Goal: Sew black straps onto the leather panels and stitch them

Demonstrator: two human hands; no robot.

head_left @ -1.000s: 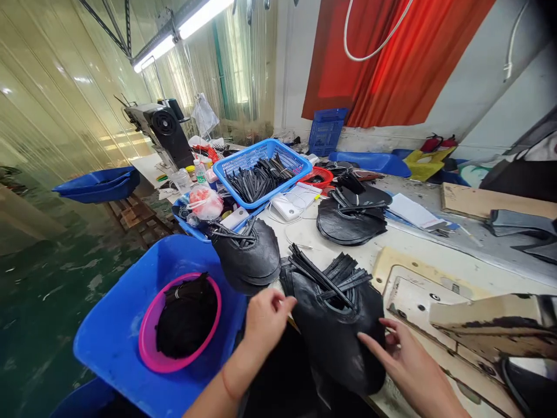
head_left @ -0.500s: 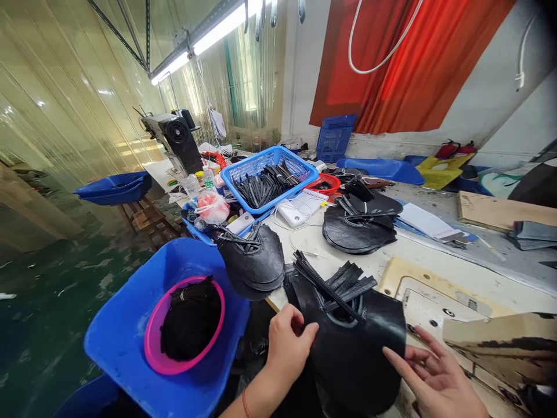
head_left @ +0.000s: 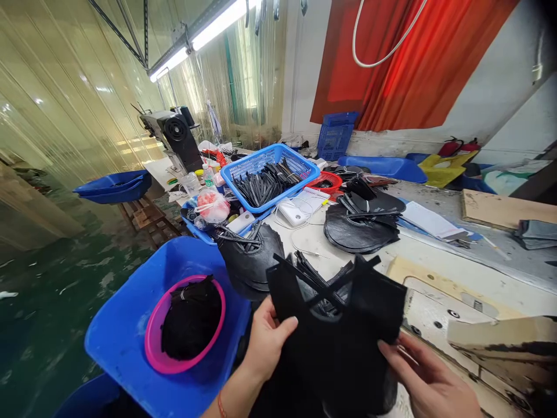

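Observation:
Between my two hands a black shoe upper [head_left: 339, 354] is held up, its matte face towards me and two narrow straps crossing over its curved cutout. My left hand [head_left: 267, 337] pinches its left edge, thumb on the near face. Its right edge is gripped by my right hand [head_left: 429, 371], with the fingers behind. Through the cutout, part of a pile of uppers with loose black straps [head_left: 311, 270] shows on the table. Left of it lies another stack of black uppers [head_left: 256, 255], and a third stack [head_left: 361, 226] lies further back.
At lower left, a blue tub [head_left: 122, 325] holds a pink basin [head_left: 150, 342] with a black bundle. A blue basket [head_left: 278, 152] of black strips stands behind. To the right are a sewing machine bed [head_left: 439, 307] and machine head [head_left: 500, 348]. Another sewing machine [head_left: 174, 133] stands at back left.
Both hands have closed on the edges of the top upper and lifted it off the pile. Its dull face now shows instead of the shiny one. The stacks behind stay put.

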